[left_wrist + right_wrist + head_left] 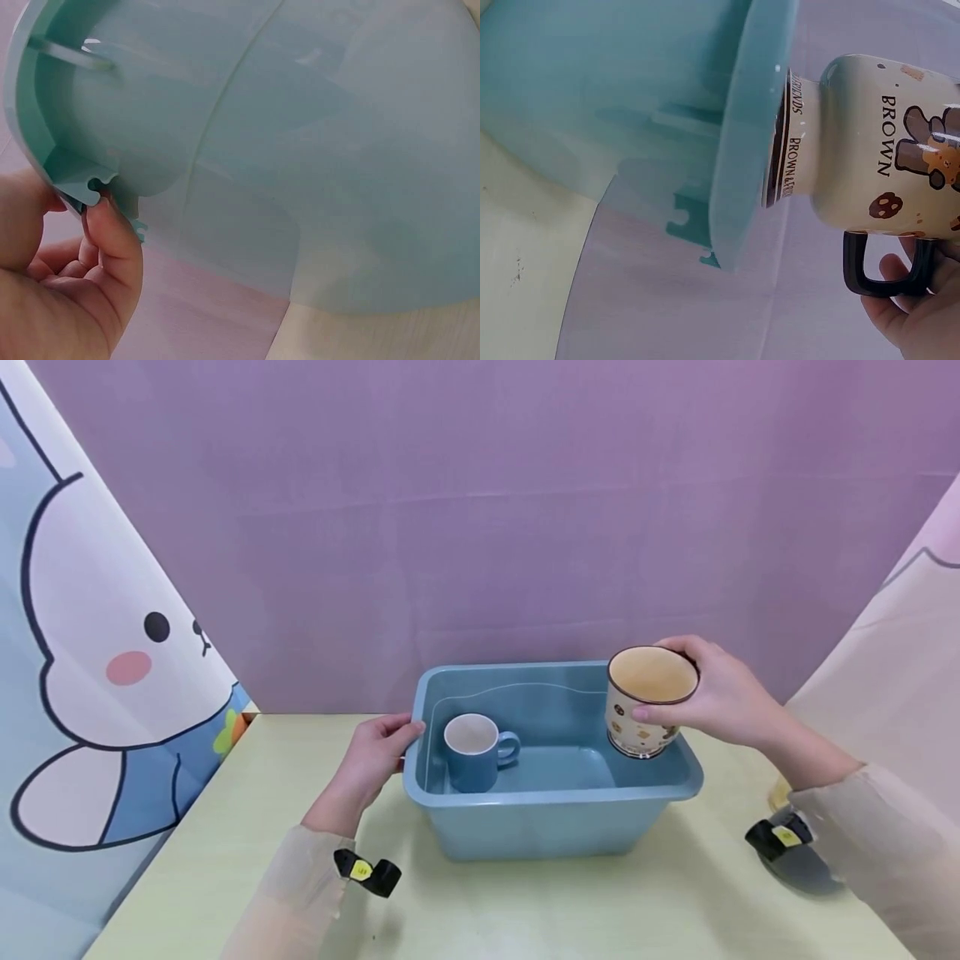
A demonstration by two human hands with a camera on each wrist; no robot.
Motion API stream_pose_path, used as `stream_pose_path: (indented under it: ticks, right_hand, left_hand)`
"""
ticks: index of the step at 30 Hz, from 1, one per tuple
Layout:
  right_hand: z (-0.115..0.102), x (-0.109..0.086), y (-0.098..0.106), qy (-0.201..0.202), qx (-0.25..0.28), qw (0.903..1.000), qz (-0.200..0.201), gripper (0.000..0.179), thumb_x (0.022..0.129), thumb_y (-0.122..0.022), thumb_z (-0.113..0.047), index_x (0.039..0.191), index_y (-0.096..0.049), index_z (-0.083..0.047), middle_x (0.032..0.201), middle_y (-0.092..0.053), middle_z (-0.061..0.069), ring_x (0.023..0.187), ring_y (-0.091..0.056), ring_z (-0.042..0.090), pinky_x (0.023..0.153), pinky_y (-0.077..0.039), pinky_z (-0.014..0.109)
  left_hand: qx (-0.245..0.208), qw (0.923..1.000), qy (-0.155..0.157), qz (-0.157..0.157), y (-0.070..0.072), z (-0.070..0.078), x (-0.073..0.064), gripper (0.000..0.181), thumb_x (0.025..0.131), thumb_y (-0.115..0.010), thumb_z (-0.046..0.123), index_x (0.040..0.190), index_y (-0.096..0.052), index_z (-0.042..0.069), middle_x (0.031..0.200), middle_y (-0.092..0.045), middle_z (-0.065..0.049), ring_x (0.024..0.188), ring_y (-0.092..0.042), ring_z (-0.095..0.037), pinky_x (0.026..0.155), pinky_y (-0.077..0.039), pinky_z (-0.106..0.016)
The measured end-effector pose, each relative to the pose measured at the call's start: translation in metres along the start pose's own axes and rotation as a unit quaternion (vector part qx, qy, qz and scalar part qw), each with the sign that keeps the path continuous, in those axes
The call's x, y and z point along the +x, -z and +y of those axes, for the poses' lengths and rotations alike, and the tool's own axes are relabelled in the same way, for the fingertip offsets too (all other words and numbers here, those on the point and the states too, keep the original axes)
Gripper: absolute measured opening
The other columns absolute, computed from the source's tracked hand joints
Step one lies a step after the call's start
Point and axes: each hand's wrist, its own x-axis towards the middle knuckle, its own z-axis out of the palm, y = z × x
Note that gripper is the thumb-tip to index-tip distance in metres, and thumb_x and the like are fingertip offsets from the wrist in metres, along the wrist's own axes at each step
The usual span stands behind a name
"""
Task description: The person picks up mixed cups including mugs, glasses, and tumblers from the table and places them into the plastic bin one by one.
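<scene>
A blue plastic basin (525,827) stands on the table. My left hand (378,756) pinches its left rim between thumb and fingers, and the left wrist view shows the fingertips (112,232) under the lip. Inside, toward the left, a blue mug (474,768) with a white interior stands upright, its handle facing right. My right hand (723,693) grips a cream mug (637,727) over the basin's right end, mouth up. In the right wrist view this mug has a brown bear print, lettering and a black handle (889,289); the basin rim partly covers its base.
The pale yellow-green table (225,860) extends around the basin. Behind hangs a purple cloth (487,527), with a cartoon-printed cloth (97,635) at the left and a pale one (885,693) at the right. A grey rounded object (802,868) lies partly hidden by my right sleeve.
</scene>
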Motion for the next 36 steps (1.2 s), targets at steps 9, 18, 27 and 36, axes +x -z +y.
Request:
stream_pose_path:
  ticks: [9, 18, 27, 36]
  right_hand:
    - [-0.004, 0.005, 0.003, 0.006, 0.018, 0.9996, -0.020, 0.080, 0.067, -0.084, -0.040, 0.130, -0.045, -0.010, 0.119, -0.056, 0.012, 0.102, -0.058, 0.029, 0.077, -0.049, 0.041]
    - [-0.009, 0.013, 0.009, 0.030, 0.016, 0.9989, -0.032, 0.075, 0.067, -0.084, -0.036, 0.128, -0.046, -0.012, 0.114, -0.059, 0.010, 0.100, -0.059, 0.027, 0.078, -0.049, 0.040]
    - [-0.019, 0.022, 0.011, 0.034, 0.002, 0.9986, -0.041, 0.076, 0.066, -0.084, -0.041, 0.127, -0.048, -0.014, 0.112, -0.061, 0.008, 0.099, -0.059, 0.024, 0.079, -0.047, 0.040]
    - [-0.024, 0.032, 0.005, 0.046, 0.014, 0.9967, -0.066, 0.075, 0.066, -0.084, -0.042, 0.127, -0.048, -0.016, 0.112, -0.061, 0.006, 0.100, -0.059, 0.022, 0.082, -0.047, 0.040]
  left_hand:
    - [-0.011, 0.9998, -0.017, -0.004, -0.001, -0.003, 0.001, 0.040, 0.096, -0.054, 0.027, 0.130, -0.057, 0.007, 0.116, -0.063, -0.016, 0.085, -0.064, -0.016, 0.075, -0.057, -0.031]
    - [-0.014, 0.9998, -0.013, -0.008, -0.004, -0.001, 0.000, 0.039, 0.096, -0.054, 0.026, 0.130, -0.057, 0.007, 0.114, -0.063, -0.016, 0.084, -0.064, -0.016, 0.074, -0.057, -0.031]
    - [-0.016, 0.9998, -0.008, -0.008, -0.004, 0.000, 0.001, 0.040, 0.096, -0.055, 0.026, 0.130, -0.056, 0.006, 0.116, -0.062, -0.016, 0.085, -0.063, -0.016, 0.075, -0.057, -0.031]
    - [-0.018, 0.9998, -0.009, -0.007, -0.006, 0.000, 0.001, 0.040, 0.095, -0.055, 0.026, 0.131, -0.056, 0.007, 0.116, -0.063, -0.016, 0.084, -0.064, -0.016, 0.073, -0.057, -0.031]
